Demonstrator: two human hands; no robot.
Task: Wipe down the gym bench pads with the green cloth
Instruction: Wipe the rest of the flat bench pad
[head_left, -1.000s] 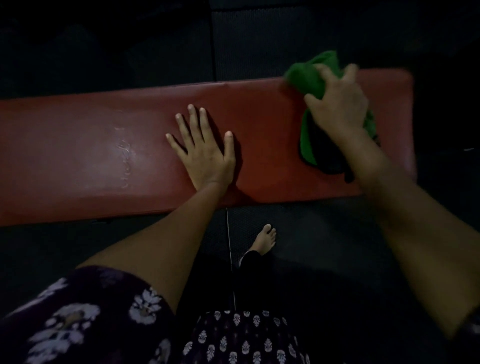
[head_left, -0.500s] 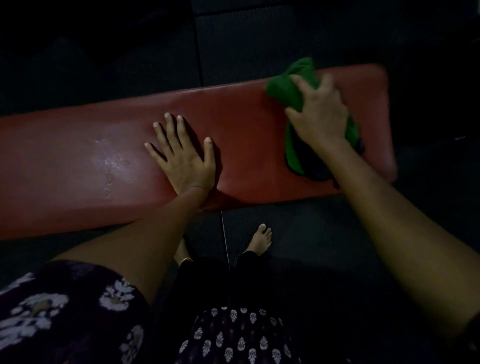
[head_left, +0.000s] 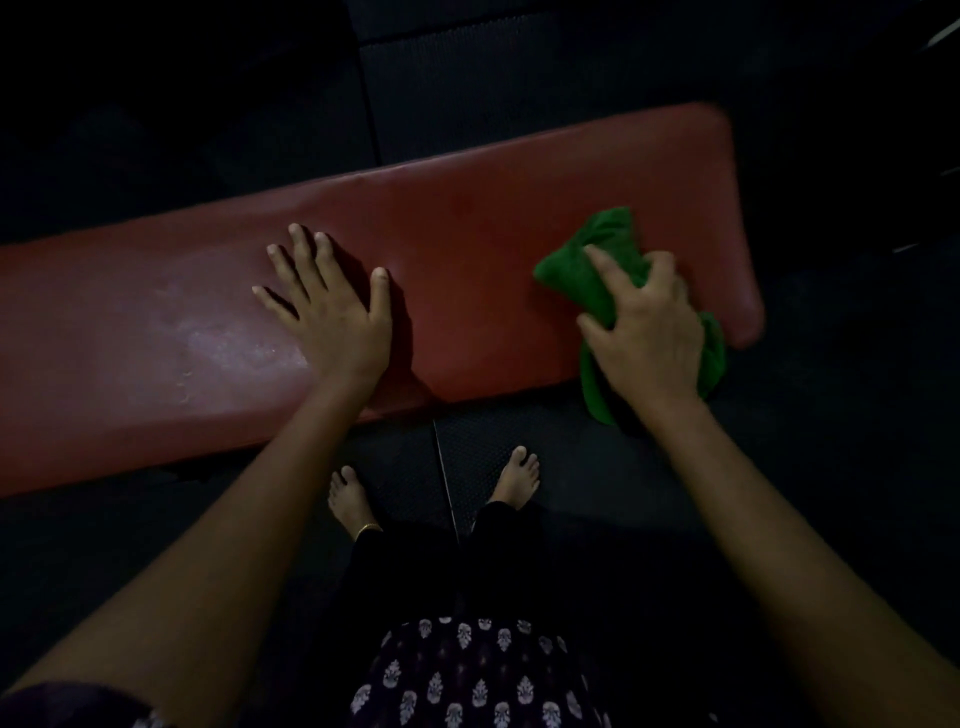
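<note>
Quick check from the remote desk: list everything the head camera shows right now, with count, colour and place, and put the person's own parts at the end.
padded gym bench pad: one, red, long, running across the middle of the view, with a pale scuffed patch toward its left part.
crumpled green cloth: one, green, on the right part of the pad, its lower end hanging over the near edge.
rubber floor mats: several, black, textured, around and under the bench.
patterned garment: one, dark with white motifs, bottom of the view.
anklet: one, gold, on the left ankle.
bare feet: two, on the floor mat just in front of the bench.
left hand: one, flat on the pad with fingers spread.
right hand: one, gripping the cloth on the pad.
</note>
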